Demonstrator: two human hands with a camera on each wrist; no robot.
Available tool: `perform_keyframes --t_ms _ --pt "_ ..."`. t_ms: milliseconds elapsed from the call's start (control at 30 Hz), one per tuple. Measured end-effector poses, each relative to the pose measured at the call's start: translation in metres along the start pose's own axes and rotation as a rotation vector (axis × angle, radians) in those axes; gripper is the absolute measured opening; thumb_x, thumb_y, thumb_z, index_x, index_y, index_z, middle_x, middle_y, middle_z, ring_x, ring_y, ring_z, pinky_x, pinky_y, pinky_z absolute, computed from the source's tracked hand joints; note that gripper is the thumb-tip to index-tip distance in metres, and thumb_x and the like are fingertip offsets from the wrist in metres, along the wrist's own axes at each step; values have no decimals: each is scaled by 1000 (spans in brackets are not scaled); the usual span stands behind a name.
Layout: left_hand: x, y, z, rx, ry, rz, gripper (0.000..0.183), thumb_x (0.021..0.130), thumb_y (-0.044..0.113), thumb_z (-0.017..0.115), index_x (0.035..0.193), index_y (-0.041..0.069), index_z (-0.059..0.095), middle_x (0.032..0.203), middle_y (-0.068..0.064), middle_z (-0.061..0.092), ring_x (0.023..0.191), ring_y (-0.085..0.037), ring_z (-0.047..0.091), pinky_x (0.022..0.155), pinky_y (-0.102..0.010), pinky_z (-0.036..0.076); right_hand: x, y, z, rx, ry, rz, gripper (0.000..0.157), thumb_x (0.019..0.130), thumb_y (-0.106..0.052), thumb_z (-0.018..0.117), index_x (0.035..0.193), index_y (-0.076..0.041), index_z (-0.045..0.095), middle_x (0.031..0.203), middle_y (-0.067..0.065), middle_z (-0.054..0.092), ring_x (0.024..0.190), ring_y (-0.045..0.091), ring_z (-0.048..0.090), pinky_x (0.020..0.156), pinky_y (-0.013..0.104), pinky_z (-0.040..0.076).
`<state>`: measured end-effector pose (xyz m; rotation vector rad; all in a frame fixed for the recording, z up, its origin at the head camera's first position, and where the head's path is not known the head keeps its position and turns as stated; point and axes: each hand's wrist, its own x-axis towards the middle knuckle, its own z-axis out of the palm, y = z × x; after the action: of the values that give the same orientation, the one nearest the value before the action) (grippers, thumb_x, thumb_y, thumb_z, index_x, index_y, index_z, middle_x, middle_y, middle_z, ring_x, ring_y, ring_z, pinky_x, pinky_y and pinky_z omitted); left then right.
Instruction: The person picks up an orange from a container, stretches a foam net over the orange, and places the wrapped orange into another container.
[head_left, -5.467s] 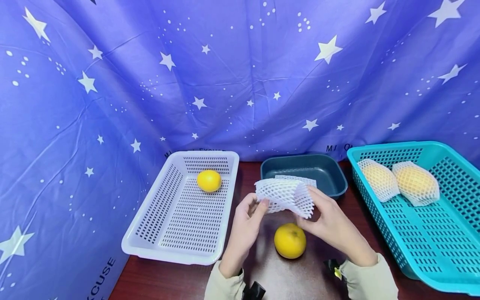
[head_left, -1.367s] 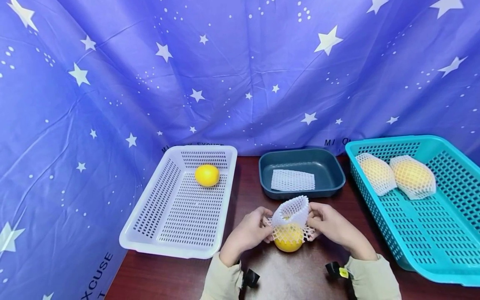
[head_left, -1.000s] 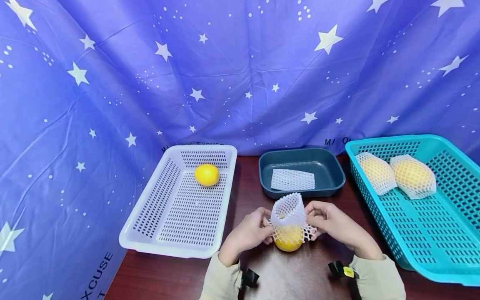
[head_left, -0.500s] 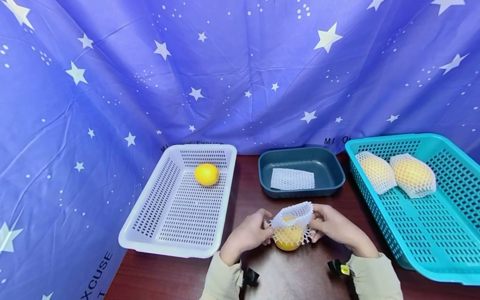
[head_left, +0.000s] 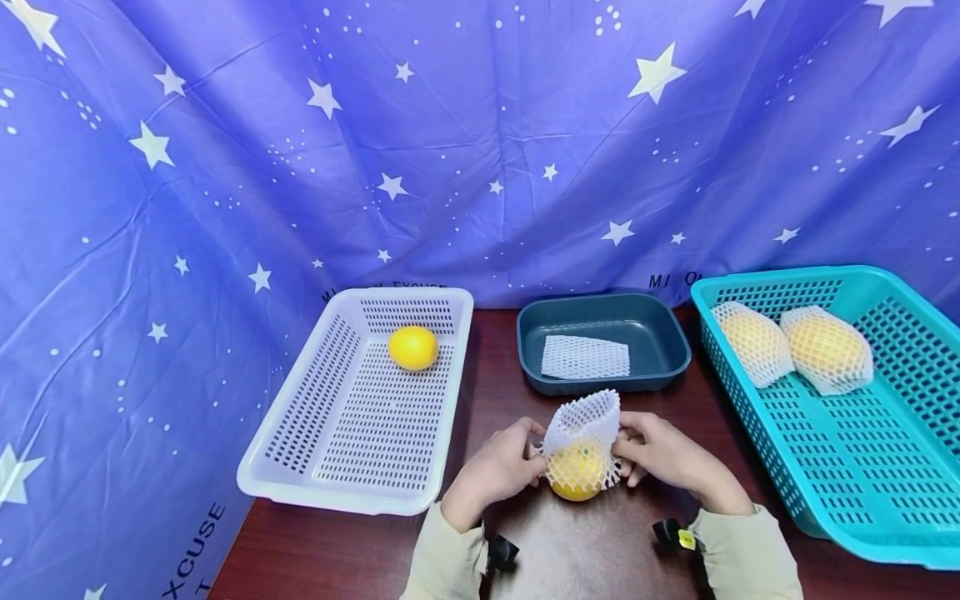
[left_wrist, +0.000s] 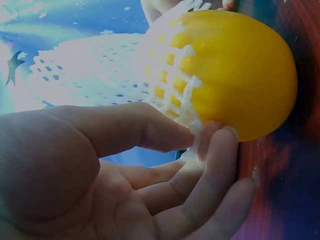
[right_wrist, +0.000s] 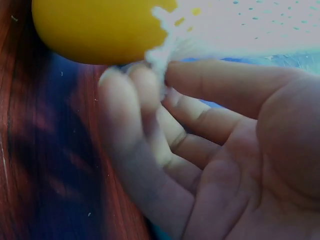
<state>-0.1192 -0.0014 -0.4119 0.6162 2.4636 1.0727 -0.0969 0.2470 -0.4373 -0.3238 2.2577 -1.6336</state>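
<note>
Fingers of left hand (head_left: 498, 462) and right hand (head_left: 667, 452) pinch white net sleeve's (head_left: 562, 435) hem; yellow fruit (left_wrist: 245, 75) between them. Hem less flared than a moment ago: fruit better covered. Likely snag: fruit's girth. Beyond fingers: dark tray (head_left: 651, 348), spare sleeve (head_left: 585, 358). Leftward, white basket (head_left: 375, 446), bare fruit (head_left: 413, 347); rightward, teal basket (head_left: 847, 467), two netted fruits (head_left: 828, 350).
</note>
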Motion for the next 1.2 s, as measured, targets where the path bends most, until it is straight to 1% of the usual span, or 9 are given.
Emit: perform_keyframes --t_ms 167,300,500,667,767,867,967,1100,1200 --pt "-1 3 -1 31 4 -10 35 83 2 61 118 2 57 70 -6 70 56 -3 56 68 -21 45 -3 -4 -6 -105 22 -27 10 98 -6 55 100 2 59 77 10 63 65 17 63 57 36 57" --pt "-1 3 -1 41 7 -12 34 83 3 61 117 3 58 69 -3 69 55 -2 55 66 -20 44 -8 -11 -12 -180 70 -94 12 99 -9 58 104 1 61 90 13 66 73 17 65 63 33 57" --pt "-1 2 -1 57 15 -9 30 83 4 62 113 5 58 67 0 68 55 -2 55 65 -20 44 -18 -25 -9 -158 77 -146 34 97 -16 64 126 -2 55 119 14 61 102 13 63 82 27 56" --pt "-2 1 -2 86 33 -5 30 83 5 62 113 5 59 66 2 67 56 -2 54 66 -21 44 -12 -29 2 -211 36 -178 46 95 -24 67 133 -3 51 123 14 61 101 14 66 83 28 56" --pt "-2 1 -3 158 62 -9 28 85 11 64 113 7 61 67 9 64 61 -5 55 69 -25 47 -8 -27 6 -252 15 -184 48 95 -25 68 134 -3 51 126 16 59 99 16 68 82 28 56" --pt "-5 4 -5 237 105 -3 25 86 16 67 110 9 63 75 10 65 71 -9 59 72 -30 49 -8 -25 7 -253 1 -201 48 95 -24 68 134 -2 51 129 18 57 101 20 68 83 28 56" --pt "-11 9 -9 268 123 39 30 85 16 70 112 8 62 92 3 68 86 -14 63 78 -33 51 -8 -25 6 -245 0 -203 47 95 -23 68 134 -1 52 129 18 57 101 20 68 83 28 57" --pt "-15 13 -14 198 77 126 45 82 14 75 122 5 58 113 -6 66 106 -19 63 91 -31 51 -8 -26 6 -236 -5 -210 47 95 -22 68 133 0 52 128 19 58 100 19 69 83 27 57" --pt "-14 15 -13 128 45 157 48 83 21 78 124 6 58 116 -4 65 107 -18 63 93 -28 51 -8 -26 6 -229 -11 -206 48 94 -22 68 133 0 51 127 20 58 98 18 69 81 27 57"
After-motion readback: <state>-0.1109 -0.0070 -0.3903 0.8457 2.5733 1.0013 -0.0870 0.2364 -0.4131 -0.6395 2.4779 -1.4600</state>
